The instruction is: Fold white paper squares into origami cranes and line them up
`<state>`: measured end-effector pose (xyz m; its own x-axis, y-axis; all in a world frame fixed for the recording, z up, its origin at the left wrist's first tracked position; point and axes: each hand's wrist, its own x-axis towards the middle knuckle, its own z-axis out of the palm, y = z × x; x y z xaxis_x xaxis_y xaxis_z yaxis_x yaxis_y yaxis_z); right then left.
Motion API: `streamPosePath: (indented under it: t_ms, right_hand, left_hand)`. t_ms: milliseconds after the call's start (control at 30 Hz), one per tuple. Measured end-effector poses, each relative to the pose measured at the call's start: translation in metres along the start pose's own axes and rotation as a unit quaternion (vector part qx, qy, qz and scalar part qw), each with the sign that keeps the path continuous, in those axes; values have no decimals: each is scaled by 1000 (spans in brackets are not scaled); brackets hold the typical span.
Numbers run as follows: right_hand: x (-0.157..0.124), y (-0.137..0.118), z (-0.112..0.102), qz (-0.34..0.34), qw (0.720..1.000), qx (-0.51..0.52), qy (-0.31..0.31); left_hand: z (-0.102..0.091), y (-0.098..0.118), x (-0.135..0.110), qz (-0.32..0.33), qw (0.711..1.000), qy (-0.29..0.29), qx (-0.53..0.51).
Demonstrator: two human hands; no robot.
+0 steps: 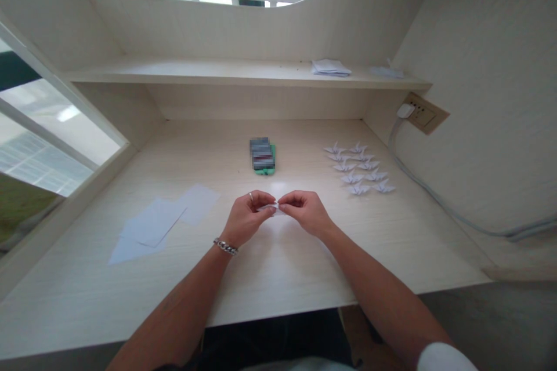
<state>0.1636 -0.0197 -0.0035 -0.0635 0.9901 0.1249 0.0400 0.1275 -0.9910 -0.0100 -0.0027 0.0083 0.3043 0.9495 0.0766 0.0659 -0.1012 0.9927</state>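
Note:
My left hand point(249, 213) and my right hand point(304, 210) meet over the middle of the pale wooden desk point(270, 266). Both pinch a small folded piece of white paper point(270, 207) between their fingertips, just above the desk. The left hand wears a ring, and a chain bracelet circles its wrist. Several finished white paper cranes point(359, 168) lie in rows to the right, apart from the hands. Flat white paper sheets point(163, 220) lie to the left of my left hand.
A phone in a green case point(262, 156) lies beyond the hands. Folded paper point(331, 67) rests on the shelf above. A wall socket point(421, 111) with a white plug and cable point(435, 194) is at the right. A window frame borders the left.

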Motion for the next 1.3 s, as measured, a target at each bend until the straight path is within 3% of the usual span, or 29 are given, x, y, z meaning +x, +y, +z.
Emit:
streamPosePath:
  t_ms: [467,700,833,967,1033,1167,1300]
  right_hand:
    - [-2,1,7,-27,999,-11,16]
    - [-2,0,7,-8,1000,14,-16]
    - [1,3,6,0,999,39,9]
    - [6,6,4,10,996,49,77]
    - [8,7,5,6,994,41,104]
    - [6,8,9,-24,993,-10,112]
    - [2,6,13,-15,995,-36,94]
  left_hand:
    - [4,-6,0,22,998,59,4]
    - [-1,-7,0,6,1000,23,16]
    - [-2,-3,3,-7,999,7,-37]
    - [0,0,5,-28,990,87,-111]
    - [4,-3,5,-31,990,97,-100]
    - [11,-12,4,-8,999,33,-32]
    - [13,-16,4,10,998,58,-28]
